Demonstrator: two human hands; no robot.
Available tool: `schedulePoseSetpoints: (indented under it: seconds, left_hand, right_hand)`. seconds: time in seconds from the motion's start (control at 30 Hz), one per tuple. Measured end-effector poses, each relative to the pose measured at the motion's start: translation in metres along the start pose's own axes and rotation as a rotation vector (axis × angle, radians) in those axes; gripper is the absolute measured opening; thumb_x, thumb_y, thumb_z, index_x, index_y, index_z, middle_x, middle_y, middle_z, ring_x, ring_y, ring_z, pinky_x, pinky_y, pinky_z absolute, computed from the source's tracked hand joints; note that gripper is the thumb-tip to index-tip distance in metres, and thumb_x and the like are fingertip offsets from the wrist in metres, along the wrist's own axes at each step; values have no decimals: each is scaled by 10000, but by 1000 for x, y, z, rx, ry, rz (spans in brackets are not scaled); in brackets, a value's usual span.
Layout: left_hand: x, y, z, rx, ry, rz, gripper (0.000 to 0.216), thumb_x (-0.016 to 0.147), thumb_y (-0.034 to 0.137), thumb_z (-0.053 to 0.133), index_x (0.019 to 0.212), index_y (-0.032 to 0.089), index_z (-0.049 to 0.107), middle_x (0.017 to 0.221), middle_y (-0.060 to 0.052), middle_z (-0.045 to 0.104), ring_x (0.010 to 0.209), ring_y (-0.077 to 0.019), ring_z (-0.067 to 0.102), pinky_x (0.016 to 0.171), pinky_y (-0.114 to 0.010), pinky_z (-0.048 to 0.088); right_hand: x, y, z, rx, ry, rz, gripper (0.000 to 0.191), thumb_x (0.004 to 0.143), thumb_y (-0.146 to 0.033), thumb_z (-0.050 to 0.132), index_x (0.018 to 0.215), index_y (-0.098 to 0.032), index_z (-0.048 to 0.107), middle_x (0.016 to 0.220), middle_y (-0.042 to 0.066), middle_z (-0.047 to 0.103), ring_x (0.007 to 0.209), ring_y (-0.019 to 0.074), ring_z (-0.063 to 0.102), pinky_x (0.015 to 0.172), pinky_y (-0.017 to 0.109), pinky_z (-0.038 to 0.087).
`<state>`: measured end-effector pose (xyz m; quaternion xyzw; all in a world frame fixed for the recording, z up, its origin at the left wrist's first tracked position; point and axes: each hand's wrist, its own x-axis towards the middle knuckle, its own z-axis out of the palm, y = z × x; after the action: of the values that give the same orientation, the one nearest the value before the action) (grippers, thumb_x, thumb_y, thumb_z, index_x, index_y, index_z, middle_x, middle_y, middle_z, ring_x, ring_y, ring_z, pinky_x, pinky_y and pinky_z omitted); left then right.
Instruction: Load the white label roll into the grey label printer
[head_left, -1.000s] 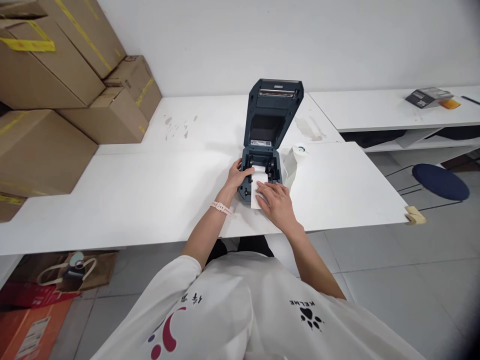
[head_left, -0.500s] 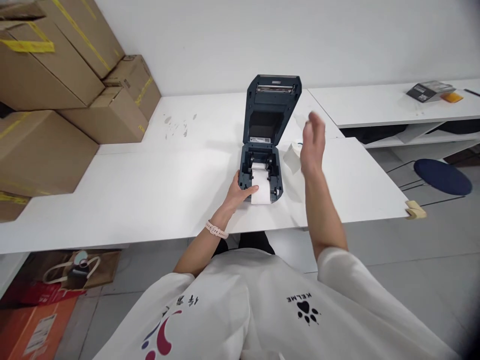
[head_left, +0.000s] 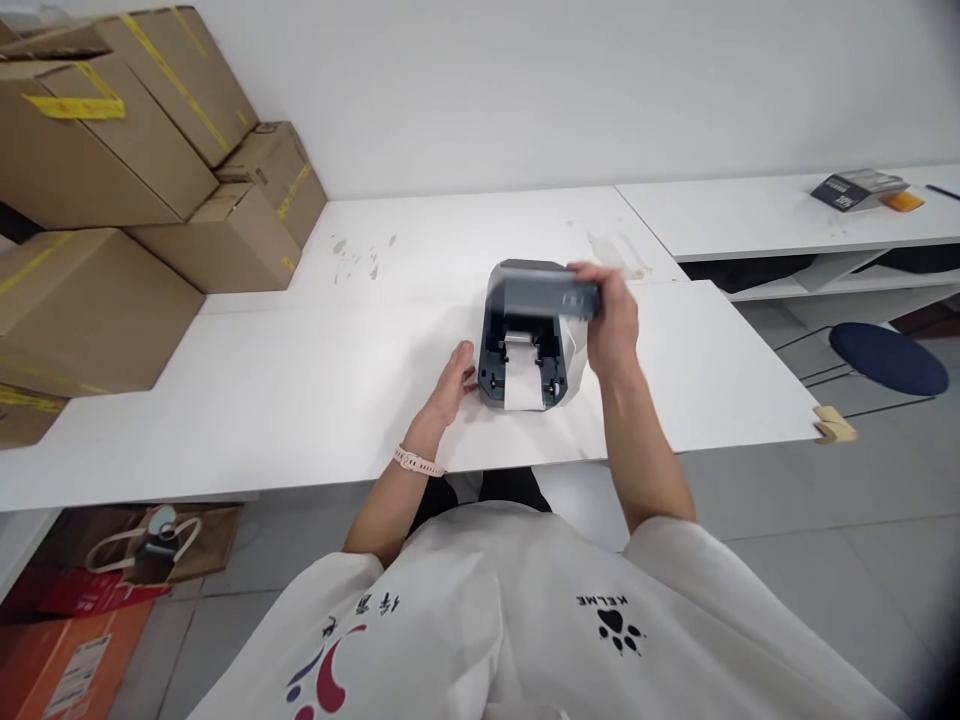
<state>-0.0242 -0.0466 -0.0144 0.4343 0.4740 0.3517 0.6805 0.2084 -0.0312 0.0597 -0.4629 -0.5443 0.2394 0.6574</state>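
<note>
A dark label printer (head_left: 491, 385) stands on the white table (head_left: 315, 390), with its lid (head_left: 544, 292) tilted partway down and blurred by motion. My right hand (head_left: 616, 318) grips the lid's right front corner. Inside the printer a strip of white label paper (head_left: 523, 382) runs over the front edge from a roll at the back, partly under the lid. Beside the printer's left side is my left hand (head_left: 450, 380), fingers stretched out, holding nothing; whether it touches the casing I cannot tell. White paper (head_left: 577, 372) lies to the right of the printer, partly hidden by my right hand.
Cardboard boxes (head_left: 105, 310) are stacked on the table's left end. A black and grey box (head_left: 855, 188) and an orange item (head_left: 901, 201) lie on the right-hand shelf. A blue round stool (head_left: 889, 358) stands beyond the table's right corner, which carries a foam guard (head_left: 834, 425).
My right hand has moved from the printer's right onto the lid, which has swung down from upright. My left hand has left the label paper and drawn back to the left.
</note>
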Motion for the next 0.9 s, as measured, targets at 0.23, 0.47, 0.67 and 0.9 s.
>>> schedulePoseSetpoints:
  seconds: [0.23, 0.47, 0.67, 0.9]
  left_hand:
    - [3, 26, 25, 26, -56, 91, 928, 762, 612, 784, 1534, 263, 404, 1636, -126, 444, 1483, -325, 461, 1176, -434, 430]
    - [1, 26, 33, 0, -53, 151, 778, 756, 463, 816, 1425, 220, 501, 1450, -134, 619, 1320, -323, 597, 1095, -458, 495]
    - [-7, 10, 33, 54, 42, 194, 744, 776, 524, 789, 1402, 233, 512, 1500, -134, 558, 1373, -317, 538, 1101, -432, 472]
    - [-63, -46, 51, 43, 275, 35, 433, 799, 616, 710, 900, 197, 668, 942, -66, 708, 824, -166, 625, 728, -313, 494]
  right_hand:
    - [-90, 34, -5, -138, 3, 246, 681, 811, -540, 769, 1417, -334, 535, 1619, 75, 452, 1537, 309, 385, 1262, 586, 309]
    - [-95, 58, -7, 75, -103, 550, 955, 837, -601, 723, 1630, -359, 248, 1630, 85, 445, 1481, 309, 475, 1169, 544, 492]
    - [-93, 64, -6, 114, -59, 568, 967, 793, -536, 761, 1614, -326, 295, 1630, 88, 449, 1451, 308, 511, 1185, 531, 478]
    - [-92, 67, -4, 122, -60, 551, 908, 806, -504, 723, 1597, -312, 318, 1608, 92, 475, 1438, 300, 522, 1169, 529, 487]
